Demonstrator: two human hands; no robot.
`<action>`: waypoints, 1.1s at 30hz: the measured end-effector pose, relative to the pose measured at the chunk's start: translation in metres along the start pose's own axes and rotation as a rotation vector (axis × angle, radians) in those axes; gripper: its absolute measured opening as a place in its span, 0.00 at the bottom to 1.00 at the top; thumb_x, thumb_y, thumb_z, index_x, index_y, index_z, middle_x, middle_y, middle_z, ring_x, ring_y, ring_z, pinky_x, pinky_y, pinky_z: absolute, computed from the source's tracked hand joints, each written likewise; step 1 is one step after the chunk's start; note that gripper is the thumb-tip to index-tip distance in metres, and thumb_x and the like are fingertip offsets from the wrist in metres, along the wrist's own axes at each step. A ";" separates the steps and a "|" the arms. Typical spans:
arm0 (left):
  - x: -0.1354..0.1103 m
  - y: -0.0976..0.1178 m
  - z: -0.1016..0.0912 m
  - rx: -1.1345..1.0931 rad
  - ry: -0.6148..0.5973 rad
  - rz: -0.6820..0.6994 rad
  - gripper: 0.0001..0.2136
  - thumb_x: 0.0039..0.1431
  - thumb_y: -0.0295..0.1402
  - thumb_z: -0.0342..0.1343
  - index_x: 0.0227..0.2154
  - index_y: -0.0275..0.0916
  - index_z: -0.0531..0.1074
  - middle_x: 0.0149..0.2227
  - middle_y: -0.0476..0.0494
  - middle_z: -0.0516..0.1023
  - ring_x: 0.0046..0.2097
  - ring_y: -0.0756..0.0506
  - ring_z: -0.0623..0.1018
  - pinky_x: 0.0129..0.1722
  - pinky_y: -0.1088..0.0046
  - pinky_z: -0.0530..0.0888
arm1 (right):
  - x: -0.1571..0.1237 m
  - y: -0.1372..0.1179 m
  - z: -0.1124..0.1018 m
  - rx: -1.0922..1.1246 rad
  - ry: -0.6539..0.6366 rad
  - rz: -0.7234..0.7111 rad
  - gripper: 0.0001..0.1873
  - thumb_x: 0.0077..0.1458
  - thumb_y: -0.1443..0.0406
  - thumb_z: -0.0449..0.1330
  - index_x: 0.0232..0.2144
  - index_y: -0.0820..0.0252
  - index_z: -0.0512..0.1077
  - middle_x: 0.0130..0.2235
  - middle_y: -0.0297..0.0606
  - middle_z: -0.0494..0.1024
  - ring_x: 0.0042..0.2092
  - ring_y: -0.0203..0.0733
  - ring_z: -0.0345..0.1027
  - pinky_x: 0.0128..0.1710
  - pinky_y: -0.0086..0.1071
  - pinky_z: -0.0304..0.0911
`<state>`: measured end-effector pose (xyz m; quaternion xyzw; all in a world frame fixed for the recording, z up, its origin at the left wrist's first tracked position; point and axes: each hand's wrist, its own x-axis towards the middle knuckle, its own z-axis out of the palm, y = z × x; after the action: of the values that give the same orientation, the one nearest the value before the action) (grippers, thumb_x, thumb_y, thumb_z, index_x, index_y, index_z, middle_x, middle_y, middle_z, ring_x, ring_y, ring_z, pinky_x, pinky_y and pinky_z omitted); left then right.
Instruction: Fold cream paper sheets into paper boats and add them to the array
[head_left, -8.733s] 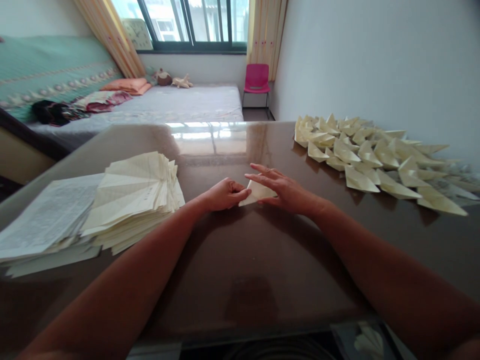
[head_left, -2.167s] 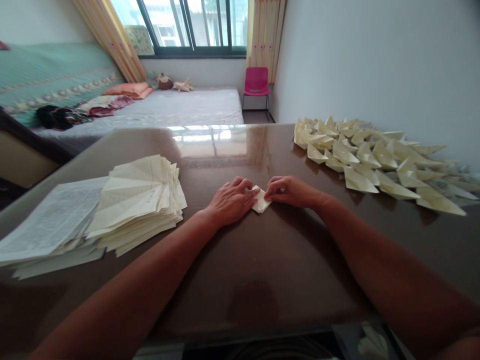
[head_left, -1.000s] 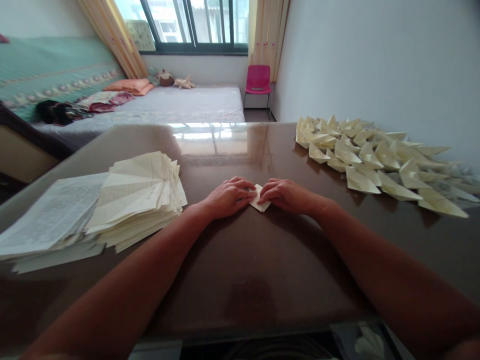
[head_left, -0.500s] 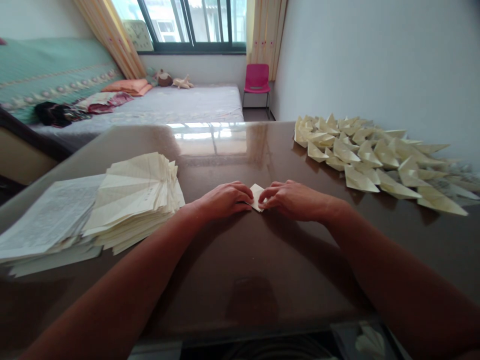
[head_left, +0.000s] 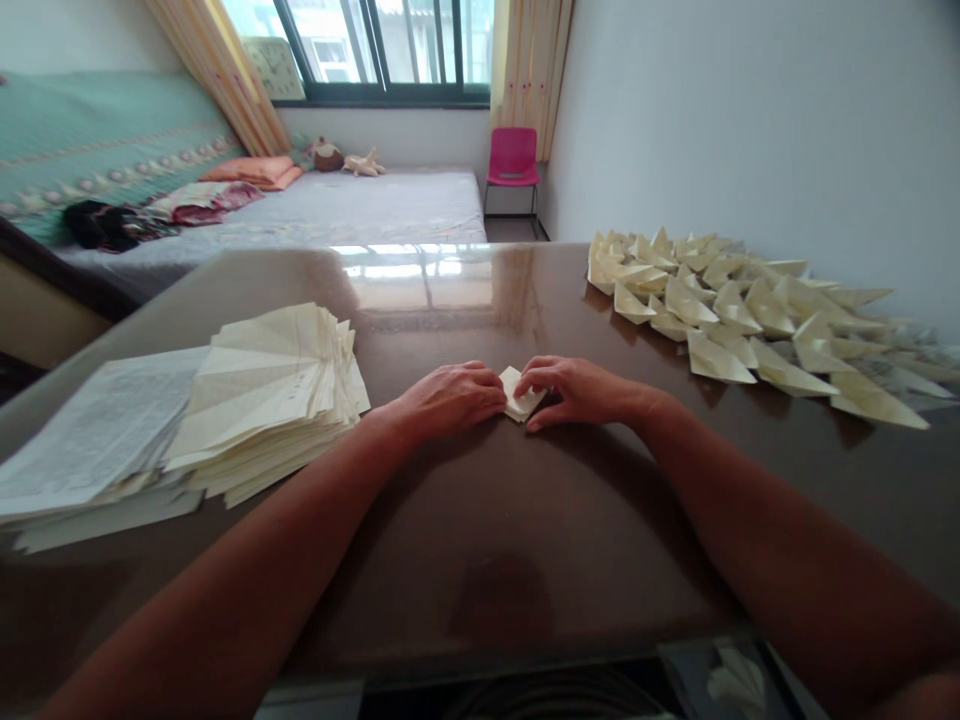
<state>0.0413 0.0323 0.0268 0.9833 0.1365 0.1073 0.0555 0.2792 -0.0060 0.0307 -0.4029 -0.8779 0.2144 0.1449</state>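
A small square of folded paper (head_left: 523,404), cream-coloured, lies flat on the table in front of me, one corner pointing away. My left hand (head_left: 466,393) rests at its left corner, fingers together and pressing the paper down; the fingertips cover that corner. On the other side my right hand (head_left: 574,392) reaches over the paper. Its index finger touches the upper face, while the thumb is spread apart near the lower right edge. How many layers the paper has cannot be made out.
A stack of creased cream sheets (head_left: 262,370) lies at the left, beside printed sheets (head_left: 97,430). Many folded paper boats (head_left: 739,305) crowd the right side by the wall. Beyond the brown table (head_left: 450,540) are a bed (head_left: 390,205) and a pink chair (head_left: 514,158).
My right thumb has moved away from the fingers, uncovering more of the folded paper's right side. My left hand stays nearly in place on the left corner.
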 end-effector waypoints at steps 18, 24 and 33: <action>0.000 0.002 0.010 -0.043 0.095 -0.303 0.12 0.63 0.41 0.47 0.37 0.46 0.75 0.40 0.50 0.77 0.41 0.48 0.75 0.38 0.74 0.67 | 0.002 0.018 0.005 0.199 0.080 0.023 0.14 0.58 0.60 0.56 0.37 0.62 0.78 0.37 0.39 0.76 0.33 0.35 0.67 0.36 0.28 0.61; 0.000 -0.002 0.010 -0.126 0.047 -0.361 0.10 0.59 0.41 0.52 0.37 0.45 0.74 0.38 0.50 0.75 0.40 0.47 0.74 0.38 0.74 0.68 | 0.006 0.014 0.008 0.142 0.113 0.144 0.13 0.57 0.62 0.54 0.35 0.63 0.76 0.34 0.38 0.76 0.35 0.38 0.67 0.37 0.29 0.59; 0.004 -0.009 0.012 -0.191 0.039 -0.459 0.12 0.63 0.40 0.47 0.35 0.42 0.74 0.38 0.48 0.76 0.39 0.47 0.75 0.39 0.74 0.68 | 0.007 0.010 0.003 0.191 0.068 0.262 0.13 0.55 0.61 0.54 0.35 0.64 0.75 0.29 0.33 0.74 0.30 0.34 0.63 0.32 0.26 0.55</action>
<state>0.0458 0.0409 0.0153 0.9145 0.3465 0.1231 0.1687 0.2800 0.0043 0.0238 -0.5053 -0.7882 0.3000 0.1831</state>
